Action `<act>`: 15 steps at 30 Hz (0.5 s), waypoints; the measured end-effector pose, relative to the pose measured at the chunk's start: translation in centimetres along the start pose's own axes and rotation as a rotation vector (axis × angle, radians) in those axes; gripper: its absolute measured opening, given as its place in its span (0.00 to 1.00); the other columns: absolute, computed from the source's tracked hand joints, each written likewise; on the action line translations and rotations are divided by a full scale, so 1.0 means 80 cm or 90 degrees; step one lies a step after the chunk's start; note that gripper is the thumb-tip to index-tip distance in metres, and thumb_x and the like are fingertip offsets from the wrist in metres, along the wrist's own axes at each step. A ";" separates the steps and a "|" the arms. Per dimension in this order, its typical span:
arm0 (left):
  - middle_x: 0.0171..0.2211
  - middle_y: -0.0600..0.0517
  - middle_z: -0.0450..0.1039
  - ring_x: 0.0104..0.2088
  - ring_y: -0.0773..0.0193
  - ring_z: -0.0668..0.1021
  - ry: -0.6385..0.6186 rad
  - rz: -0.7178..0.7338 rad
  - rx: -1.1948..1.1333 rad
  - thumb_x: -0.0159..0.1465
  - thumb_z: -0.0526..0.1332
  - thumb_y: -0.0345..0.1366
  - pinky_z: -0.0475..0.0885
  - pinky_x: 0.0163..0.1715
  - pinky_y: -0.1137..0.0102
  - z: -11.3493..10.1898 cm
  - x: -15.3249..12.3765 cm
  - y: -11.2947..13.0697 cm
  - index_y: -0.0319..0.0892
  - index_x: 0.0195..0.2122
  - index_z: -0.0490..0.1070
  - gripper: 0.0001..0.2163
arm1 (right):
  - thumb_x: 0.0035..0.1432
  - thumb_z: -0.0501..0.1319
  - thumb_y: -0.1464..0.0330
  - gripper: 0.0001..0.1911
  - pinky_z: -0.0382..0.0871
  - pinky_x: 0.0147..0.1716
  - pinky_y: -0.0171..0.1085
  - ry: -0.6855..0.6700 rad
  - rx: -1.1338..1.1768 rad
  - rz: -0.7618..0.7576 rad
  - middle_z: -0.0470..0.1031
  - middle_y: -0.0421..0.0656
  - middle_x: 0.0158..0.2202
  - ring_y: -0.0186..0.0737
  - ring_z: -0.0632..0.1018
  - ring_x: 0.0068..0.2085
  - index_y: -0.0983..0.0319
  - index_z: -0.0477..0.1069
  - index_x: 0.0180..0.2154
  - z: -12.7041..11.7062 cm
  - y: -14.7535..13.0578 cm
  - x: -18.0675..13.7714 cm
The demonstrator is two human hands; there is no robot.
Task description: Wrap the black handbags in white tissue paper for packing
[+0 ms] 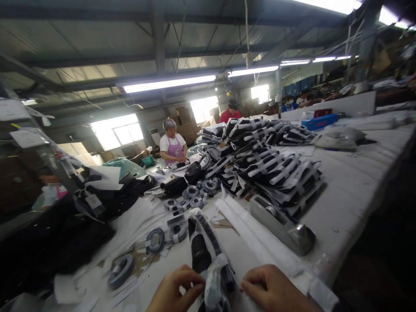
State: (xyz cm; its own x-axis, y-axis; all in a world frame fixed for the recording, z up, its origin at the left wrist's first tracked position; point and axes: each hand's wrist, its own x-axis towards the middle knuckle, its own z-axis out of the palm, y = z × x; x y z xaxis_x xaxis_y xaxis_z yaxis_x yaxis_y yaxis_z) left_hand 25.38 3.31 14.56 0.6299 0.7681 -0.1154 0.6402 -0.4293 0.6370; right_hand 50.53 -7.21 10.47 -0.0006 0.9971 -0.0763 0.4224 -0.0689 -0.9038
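A long black item partly wrapped in clear plastic, perhaps a bag with its handle (pixel 199 251), lies on the table in front of me. My left hand (pixel 180 288) is at its near left side, thumb and forefinger pinched together against the wrapping; what exactly they grip is hard to see. On the other side, my right hand (pixel 274 286) hovers just right of the item, its thumb and forefinger pressed together. Whether anything thin is between those fingertips cannot be made out. Grey coiled straps (pixel 155 240) lie beyond my left hand.
A grey tape dispenser (pixel 281 225) stands to the right on the white-covered table (pixel 344 186). Behind it rises a big pile of black wrapped items (pixel 260 156). Black material (pixel 65 242) fills the left. A co-worker in a purple apron (pixel 174 149) stands across the table.
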 end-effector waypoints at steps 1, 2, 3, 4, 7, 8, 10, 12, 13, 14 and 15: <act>0.33 0.50 0.75 0.34 0.63 0.76 -0.009 0.002 -0.007 0.61 0.62 0.46 0.66 0.31 0.73 0.003 0.002 0.001 0.46 0.36 0.82 0.12 | 0.57 0.60 0.61 0.17 0.52 0.26 0.32 -0.017 0.008 -0.017 0.61 0.35 0.19 0.33 0.62 0.26 0.66 0.77 0.24 0.006 -0.004 0.006; 0.32 0.51 0.75 0.34 0.63 0.76 -0.016 0.002 -0.019 0.60 0.62 0.45 0.66 0.31 0.73 0.006 0.005 0.003 0.47 0.37 0.82 0.12 | 0.58 0.59 0.61 0.18 0.53 0.25 0.31 -0.039 0.033 -0.039 0.61 0.35 0.19 0.32 0.62 0.26 0.66 0.77 0.24 0.012 -0.010 0.012; 0.31 0.51 0.74 0.34 0.63 0.76 -0.020 0.003 -0.030 0.60 0.63 0.44 0.66 0.32 0.73 0.008 0.007 0.005 0.48 0.37 0.82 0.11 | 0.58 0.59 0.60 0.18 0.53 0.25 0.31 -0.064 0.070 -0.062 0.62 0.35 0.20 0.32 0.62 0.26 0.66 0.78 0.26 0.016 -0.016 0.016; 0.30 0.52 0.73 0.34 0.63 0.75 -0.021 0.003 -0.037 0.59 0.63 0.44 0.66 0.32 0.73 0.010 0.010 0.008 0.48 0.38 0.82 0.11 | 0.58 0.59 0.60 0.17 0.53 0.25 0.31 -0.090 0.113 -0.081 0.63 0.36 0.21 0.32 0.62 0.26 0.65 0.78 0.27 0.019 -0.023 0.019; 0.29 0.53 0.71 0.32 0.64 0.74 -0.021 -0.002 -0.050 0.56 0.65 0.44 0.65 0.32 0.73 0.012 0.019 0.012 0.47 0.39 0.82 0.12 | 0.57 0.61 0.60 0.15 0.52 0.23 0.30 -0.160 0.197 -0.083 0.64 0.36 0.22 0.32 0.63 0.27 0.64 0.80 0.30 0.022 -0.043 0.024; 0.29 0.54 0.70 0.31 0.65 0.72 -0.020 -0.003 -0.053 0.55 0.66 0.43 0.64 0.30 0.73 0.012 0.022 0.012 0.46 0.38 0.82 0.12 | 0.55 0.62 0.60 0.14 0.51 0.22 0.29 -0.175 0.206 -0.072 0.63 0.37 0.22 0.32 0.63 0.27 0.64 0.80 0.30 0.021 -0.048 0.026; 0.27 0.56 0.67 0.29 0.66 0.70 -0.029 0.005 -0.064 0.54 0.66 0.41 0.61 0.28 0.74 0.012 0.027 0.010 0.45 0.36 0.82 0.10 | 0.54 0.64 0.60 0.14 0.50 0.21 0.29 -0.204 0.213 -0.060 0.61 0.37 0.22 0.32 0.63 0.27 0.64 0.81 0.30 0.020 -0.053 0.030; 0.24 0.58 0.64 0.28 0.68 0.67 -0.056 0.015 -0.093 0.53 0.66 0.39 0.58 0.27 0.74 0.013 0.031 0.006 0.43 0.32 0.81 0.08 | 0.53 0.65 0.61 0.13 0.49 0.21 0.28 -0.226 0.223 -0.066 0.60 0.37 0.22 0.31 0.62 0.27 0.64 0.81 0.30 0.018 -0.052 0.035; 0.23 0.58 0.62 0.28 0.69 0.66 -0.075 0.011 -0.112 0.53 0.66 0.40 0.57 0.26 0.74 0.015 0.033 0.004 0.42 0.30 0.81 0.08 | 0.53 0.65 0.61 0.13 0.49 0.21 0.28 -0.234 0.228 -0.071 0.60 0.36 0.23 0.31 0.62 0.26 0.64 0.81 0.30 0.017 -0.050 0.038; 0.22 0.59 0.61 0.27 0.70 0.65 -0.092 0.003 -0.131 0.53 0.67 0.40 0.56 0.25 0.74 0.017 0.034 0.001 0.41 0.29 0.80 0.09 | 0.54 0.65 0.61 0.13 0.48 0.21 0.28 -0.242 0.232 -0.073 0.59 0.36 0.22 0.30 0.61 0.26 0.64 0.81 0.30 0.016 -0.048 0.040; 0.21 0.59 0.60 0.26 0.70 0.64 -0.105 -0.009 -0.144 0.52 0.67 0.41 0.56 0.24 0.74 0.020 0.035 -0.001 0.40 0.29 0.79 0.10 | 0.54 0.65 0.61 0.13 0.48 0.21 0.28 -0.246 0.233 -0.076 0.59 0.36 0.22 0.29 0.60 0.26 0.65 0.81 0.30 0.014 -0.047 0.042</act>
State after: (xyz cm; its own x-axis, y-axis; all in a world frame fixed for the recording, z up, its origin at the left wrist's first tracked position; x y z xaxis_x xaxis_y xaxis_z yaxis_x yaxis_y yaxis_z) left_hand 27.77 4.78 12.95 0.6960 0.6779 -0.2366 0.5471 -0.2873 0.7862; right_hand 47.90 -3.67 13.12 -0.3908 0.9191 -0.0512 0.0557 -0.0319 -0.9979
